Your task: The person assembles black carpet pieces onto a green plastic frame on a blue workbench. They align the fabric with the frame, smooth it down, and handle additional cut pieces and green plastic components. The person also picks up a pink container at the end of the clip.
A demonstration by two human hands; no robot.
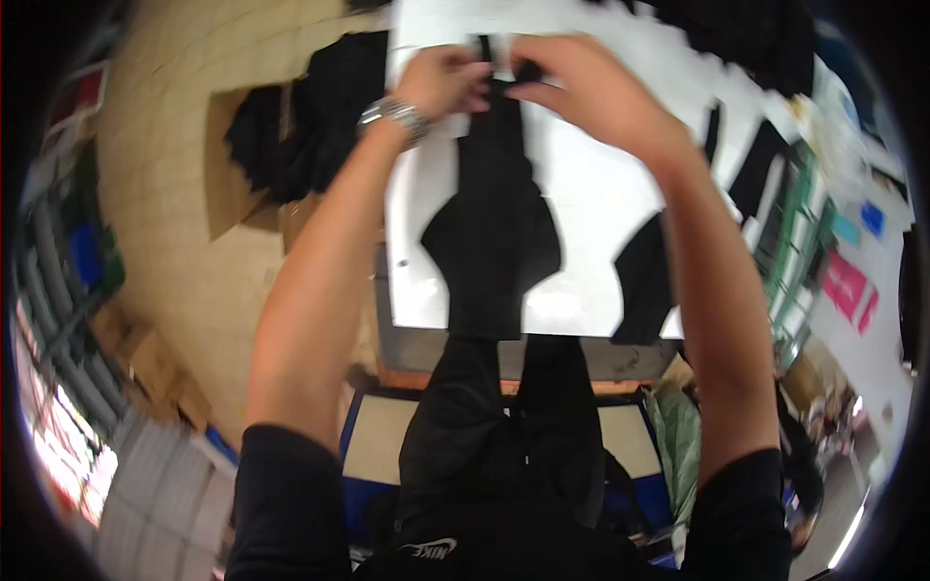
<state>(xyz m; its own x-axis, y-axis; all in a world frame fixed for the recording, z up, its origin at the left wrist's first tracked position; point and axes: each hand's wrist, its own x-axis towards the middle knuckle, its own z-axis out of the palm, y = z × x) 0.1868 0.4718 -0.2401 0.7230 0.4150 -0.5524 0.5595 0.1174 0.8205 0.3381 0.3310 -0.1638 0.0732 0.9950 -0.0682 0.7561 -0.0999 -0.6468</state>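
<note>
A long black fabric piece (494, 223) lies on the white tabletop (591, 232), wide in its middle and narrow at the far end. Its near edge reaches the table's front edge. At the narrow end, my left hand (448, 82), with a metal watch on the wrist, has its fingers closed on the black fabric. Just to the right, my right hand (576, 82) pinches a dark bit of the same fabric between thumb and fingers. Motion blur hides how the fabric is folded between my fingertips.
Another black cut piece (639, 286) lies by my right forearm, with narrow black strips (759, 169) farther right. Black cloth (746, 39) is heaped at the far right. Left of the table, a cardboard box (225, 179) holds more black cloth (339, 102).
</note>
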